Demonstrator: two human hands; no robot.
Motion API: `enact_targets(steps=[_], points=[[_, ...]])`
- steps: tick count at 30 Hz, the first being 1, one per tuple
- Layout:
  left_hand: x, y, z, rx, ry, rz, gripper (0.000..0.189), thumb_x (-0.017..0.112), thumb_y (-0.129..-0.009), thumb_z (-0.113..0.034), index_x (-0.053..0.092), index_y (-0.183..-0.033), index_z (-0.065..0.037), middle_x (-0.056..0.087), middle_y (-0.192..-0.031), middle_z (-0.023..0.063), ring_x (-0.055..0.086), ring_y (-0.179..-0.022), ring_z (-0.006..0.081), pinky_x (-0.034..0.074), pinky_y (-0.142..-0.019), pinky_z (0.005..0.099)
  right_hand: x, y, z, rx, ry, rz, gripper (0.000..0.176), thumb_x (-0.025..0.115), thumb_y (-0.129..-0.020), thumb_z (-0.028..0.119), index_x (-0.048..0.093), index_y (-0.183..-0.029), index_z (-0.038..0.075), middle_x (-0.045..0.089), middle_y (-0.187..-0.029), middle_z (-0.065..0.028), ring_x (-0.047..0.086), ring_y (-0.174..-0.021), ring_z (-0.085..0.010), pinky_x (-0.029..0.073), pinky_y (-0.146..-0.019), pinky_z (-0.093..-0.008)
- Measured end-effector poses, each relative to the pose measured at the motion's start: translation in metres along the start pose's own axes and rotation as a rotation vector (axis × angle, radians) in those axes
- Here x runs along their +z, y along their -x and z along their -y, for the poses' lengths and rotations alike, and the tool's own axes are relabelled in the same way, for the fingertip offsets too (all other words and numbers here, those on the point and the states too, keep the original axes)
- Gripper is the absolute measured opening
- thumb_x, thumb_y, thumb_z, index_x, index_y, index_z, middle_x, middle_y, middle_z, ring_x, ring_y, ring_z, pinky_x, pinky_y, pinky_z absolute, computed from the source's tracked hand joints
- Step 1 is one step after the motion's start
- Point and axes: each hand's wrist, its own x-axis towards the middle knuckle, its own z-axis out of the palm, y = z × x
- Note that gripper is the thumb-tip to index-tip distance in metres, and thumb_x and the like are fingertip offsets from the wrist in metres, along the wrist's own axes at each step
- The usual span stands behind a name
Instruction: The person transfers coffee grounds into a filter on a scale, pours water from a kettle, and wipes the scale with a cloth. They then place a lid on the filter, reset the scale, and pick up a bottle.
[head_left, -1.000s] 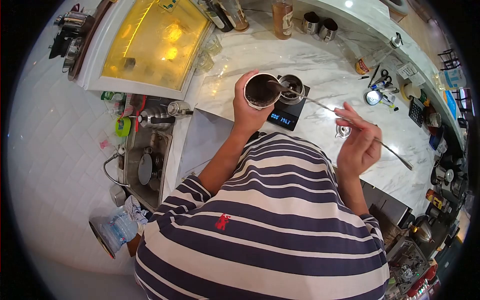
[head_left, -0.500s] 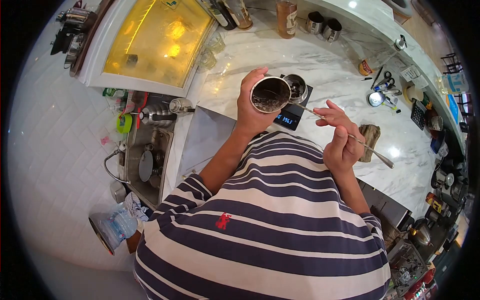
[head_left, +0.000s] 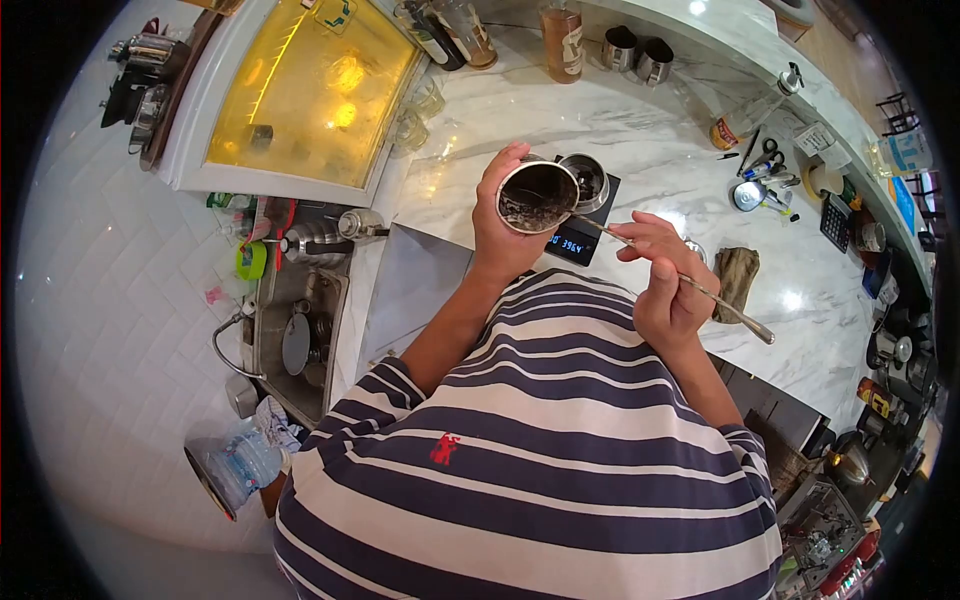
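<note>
My left hand (head_left: 500,235) grips a round metal cup (head_left: 537,197) tilted toward me, with dark grounds stuck to its inside. My right hand (head_left: 665,285) pinches a long thin metal spoon (head_left: 690,285); its bowl end reaches into the cup's rim and its handle points down to the right. Just behind the cup a smaller metal cup (head_left: 585,180) with dark contents stands on a black digital scale (head_left: 580,240) whose display is lit.
The marble counter (head_left: 650,140) carries bottles (head_left: 563,40), two steel pitchers (head_left: 638,52), scissors and pens (head_left: 765,165), and a brown cloth (head_left: 737,275). A yellow-lit display case (head_left: 300,80) is far left. A sink (head_left: 295,330) with a kettle (head_left: 320,240) is to my left.
The cup has tilted toward me and moved slightly right. My right hand with the spoon drew in closer to my body, and the spoon's tip slid from inside the cup toward its rim.
</note>
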Motion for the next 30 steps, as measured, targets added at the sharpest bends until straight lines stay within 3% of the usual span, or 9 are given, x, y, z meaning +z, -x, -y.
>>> enact_targets(steps=[13,16,19,22,27,30], points=[[0.011,0.0,-0.01,-0.022,0.017,-0.084,0.092,0.088,-0.076,0.011,0.033,-0.148,0.0,0.04,-0.164,0.0279,0.06,-0.135,0.0285,0.053,-0.111,0.0369,0.008,0.0,-0.004,0.009,-0.067,-0.063,0.025,0.047,-0.111,0.004,0.067,-0.1,-0.008,0.075,-0.091,-0.0197,0.076,-0.081,-0.0295,0.059,-0.095,-0.0534],[0.008,-0.001,-0.008,-0.04,0.025,-0.051,0.092,0.088,-0.074,0.011,0.035,-0.148,-0.001,0.043,-0.162,0.0273,0.06,-0.136,0.0284,0.053,-0.112,0.0371,0.001,-0.003,-0.007,0.0,-0.017,0.051,0.03,0.041,-0.117,0.02,0.061,-0.111,-0.002,0.077,-0.103,-0.0268,0.076,-0.081,-0.0279,0.056,-0.101,-0.0556],[0.003,-0.002,-0.006,-0.073,0.046,0.009,0.092,0.088,-0.072,0.012,0.037,-0.147,-0.003,0.046,-0.16,0.0256,0.059,-0.137,0.0284,0.052,-0.113,0.0374,-0.007,-0.002,-0.01,0.018,0.0,0.119,0.031,0.044,-0.117,0.021,0.062,-0.11,-0.003,0.077,-0.103,-0.0263,0.077,-0.09,-0.0322,0.056,-0.101,-0.0568],[-0.001,-0.004,-0.006,-0.125,0.09,0.071,0.091,0.088,-0.07,0.013,0.04,-0.145,-0.004,0.05,-0.157,0.024,0.058,-0.138,0.0288,0.051,-0.114,0.0382,-0.016,-0.015,-0.009,-0.028,-0.031,0.213,0.018,0.06,-0.108,0.013,0.069,-0.101,-0.001,0.076,-0.097,-0.0189,0.077,-0.097,-0.0373,0.059,-0.098,-0.0522],[-0.003,-0.007,-0.011,-0.15,0.188,0.149,0.087,0.089,-0.069,0.012,0.044,-0.142,-0.004,0.055,-0.153,0.0234,0.058,-0.139,0.0296,0.048,-0.117,0.0391,-0.032,-0.029,-0.007,-0.054,0.02,0.361,0.022,0.065,-0.105,0.023,0.068,-0.102,0.001,0.076,-0.097,-0.0159,0.076,-0.098,-0.0379,0.06,-0.097,-0.0516],[-0.004,-0.009,-0.014,-0.143,0.171,0.128,0.087,0.094,-0.069,0.002,0.049,-0.143,-0.004,0.065,-0.142,0.0196,0.06,-0.14,0.033,0.047,-0.118,0.0408,-0.035,-0.031,-0.006,-0.057,0.021,0.384,0.022,0.065,-0.105,0.022,0.067,-0.101,0.0,0.075,-0.096,-0.0158,0.076,-0.098,-0.0378,0.06,-0.097,-0.0516]])
